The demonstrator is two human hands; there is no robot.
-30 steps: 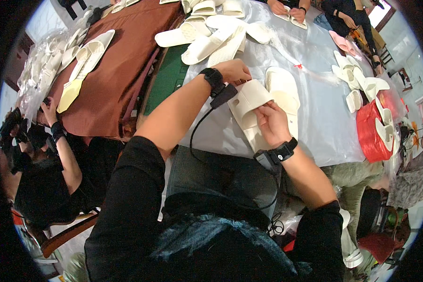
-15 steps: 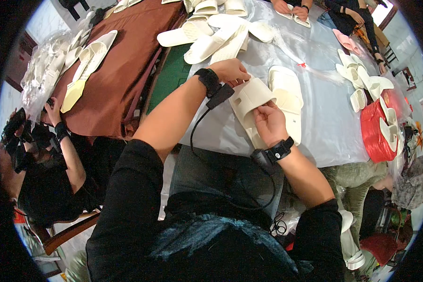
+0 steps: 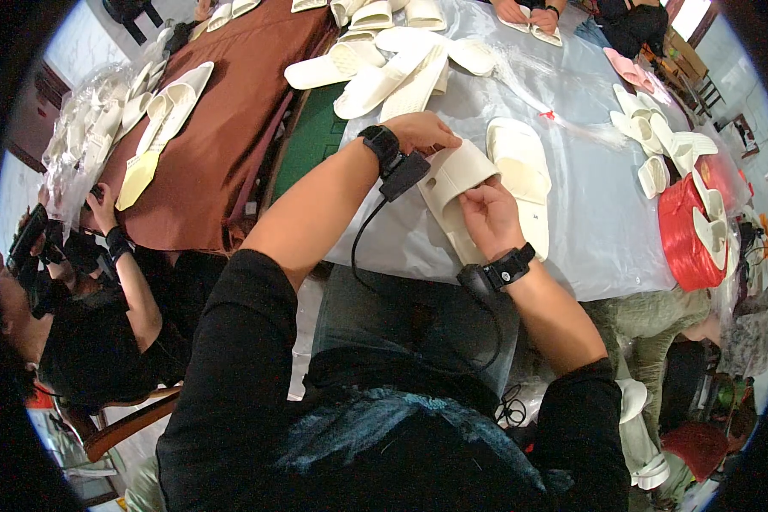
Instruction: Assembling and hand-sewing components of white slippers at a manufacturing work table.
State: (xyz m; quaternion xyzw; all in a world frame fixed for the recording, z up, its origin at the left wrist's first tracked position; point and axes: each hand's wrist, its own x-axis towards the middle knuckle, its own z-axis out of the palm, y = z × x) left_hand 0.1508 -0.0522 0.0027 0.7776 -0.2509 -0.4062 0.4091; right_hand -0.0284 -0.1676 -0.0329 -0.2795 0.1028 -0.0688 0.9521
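Both hands seem busy adjusting the cream slide sandal (image 3: 461,177) between them; the next move probably calls for steady fingertips. The left hand (image 3: 424,131) arches over its far end, fingers narrowed, grip unclear to me. The right hand (image 3: 491,220), wrist low, holds the strap's near edge.

A brown-covered table (image 3: 230,128) stands left of a plastic-covered table (image 3: 597,222). Pale walls (image 3: 77,38) rise behind; a bright opening (image 3: 689,19) shows upper right.
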